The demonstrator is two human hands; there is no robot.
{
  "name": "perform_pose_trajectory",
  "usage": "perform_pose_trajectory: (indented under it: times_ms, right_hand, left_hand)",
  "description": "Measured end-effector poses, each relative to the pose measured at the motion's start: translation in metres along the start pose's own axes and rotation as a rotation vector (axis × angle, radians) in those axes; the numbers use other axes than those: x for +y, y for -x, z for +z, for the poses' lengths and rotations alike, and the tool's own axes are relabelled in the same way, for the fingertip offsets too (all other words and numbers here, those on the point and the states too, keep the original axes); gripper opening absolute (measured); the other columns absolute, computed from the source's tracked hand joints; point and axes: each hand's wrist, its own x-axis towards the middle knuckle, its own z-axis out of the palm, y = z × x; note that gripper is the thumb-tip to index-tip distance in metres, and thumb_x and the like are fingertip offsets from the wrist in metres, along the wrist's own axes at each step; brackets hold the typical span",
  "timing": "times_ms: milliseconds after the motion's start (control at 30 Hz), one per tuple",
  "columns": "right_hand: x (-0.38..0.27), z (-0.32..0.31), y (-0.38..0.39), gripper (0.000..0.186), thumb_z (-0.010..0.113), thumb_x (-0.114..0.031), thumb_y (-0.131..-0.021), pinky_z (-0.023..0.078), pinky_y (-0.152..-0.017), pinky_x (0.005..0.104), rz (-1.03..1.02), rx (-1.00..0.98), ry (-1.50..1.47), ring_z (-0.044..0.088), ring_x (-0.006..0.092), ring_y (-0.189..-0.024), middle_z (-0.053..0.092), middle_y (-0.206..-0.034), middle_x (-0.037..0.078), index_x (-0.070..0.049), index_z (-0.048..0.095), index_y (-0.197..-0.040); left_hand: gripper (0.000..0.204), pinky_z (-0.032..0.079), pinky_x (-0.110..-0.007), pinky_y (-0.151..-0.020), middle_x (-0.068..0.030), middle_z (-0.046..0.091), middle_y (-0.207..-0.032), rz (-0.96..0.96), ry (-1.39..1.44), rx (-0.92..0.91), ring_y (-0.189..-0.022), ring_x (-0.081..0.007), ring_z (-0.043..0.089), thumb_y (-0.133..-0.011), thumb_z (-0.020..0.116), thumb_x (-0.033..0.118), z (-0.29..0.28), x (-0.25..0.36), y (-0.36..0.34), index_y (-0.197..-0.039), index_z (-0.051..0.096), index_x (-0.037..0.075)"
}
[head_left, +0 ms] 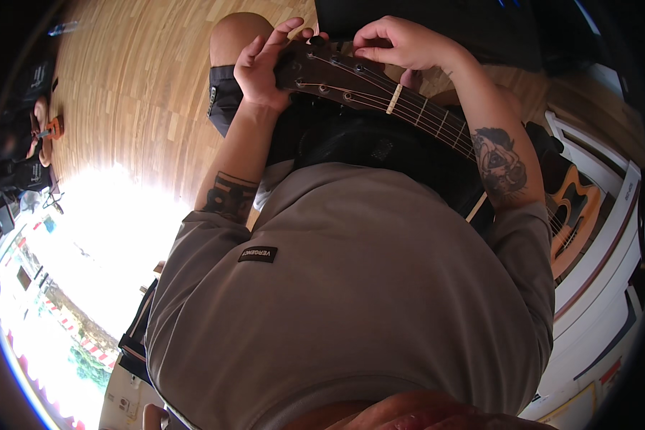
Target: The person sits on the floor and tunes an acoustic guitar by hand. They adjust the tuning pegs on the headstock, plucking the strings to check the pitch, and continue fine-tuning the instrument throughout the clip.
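A dark guitar headstock (330,75) with metal tuning posts and strings lies across my lap, its neck (430,118) running down to the right past a pale nut (394,99). My left hand (261,68) is against the headstock's left end, fingers apart and raised. My right hand (390,44) is closed in a pinch at the upper edge, near the tuners; whatever is between its fingertips is too small to make out. Black material (358,143) lies beneath the neck.
A light wooden guitar (577,215) stands at the right beside white slatted shapes (616,193). At the far left a person (39,136) is near an orange instrument (52,130) and dark items. The wooden floor (122,107) meets a bright opening at lower left.
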Motion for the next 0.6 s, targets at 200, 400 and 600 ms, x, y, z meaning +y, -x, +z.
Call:
perform_pose_trajectory:
  times_ms: [200,400,600]
  right_hand:
    - [0.026,-0.009,-0.005,0.020,0.068,-0.022,-0.095,0.054,-0.081,0.0289,-0.294,0.062,-0.086,0.069,0.0148,-0.085,0.075,-0.092,0.005,-0.005,0.077,-0.100]
    - [0.004,0.001,-0.001,0.036,0.063,-0.039,-0.103,0.053,-0.065,0.0268,0.061,0.123,-0.234,0.065,0.0099,-0.070,0.070,-0.080,0.005,-0.004,0.072,-0.101]
    - [-0.024,-0.002,0.001,0.048,0.063,-0.047,-0.100,0.044,-0.064,0.0310,0.264,-0.036,0.013,0.057,0.0150,-0.066,0.064,-0.070,0.004,-0.003,0.074,-0.086]
  left_hand:
    - [0.062,0.043,-0.058,-0.111,-0.0169,0.055,-0.123,-0.002,0.087,-0.028,-0.135,-0.0430,0.048,-0.097,0.041,0.050,0.004,0.000,0.000,-0.138,0.052,0.004]
    - [0.062,0.043,-0.058,-0.110,-0.0168,0.055,-0.123,-0.002,0.090,-0.028,-0.134,-0.0430,0.048,-0.097,0.042,0.050,0.003,0.000,-0.001,-0.138,0.053,0.004]
    - [0.067,0.044,-0.060,-0.110,-0.0160,0.054,-0.129,0.010,0.015,-0.002,-0.137,-0.0432,0.046,-0.092,0.052,0.055,0.000,0.000,0.000,-0.139,0.053,0.007]
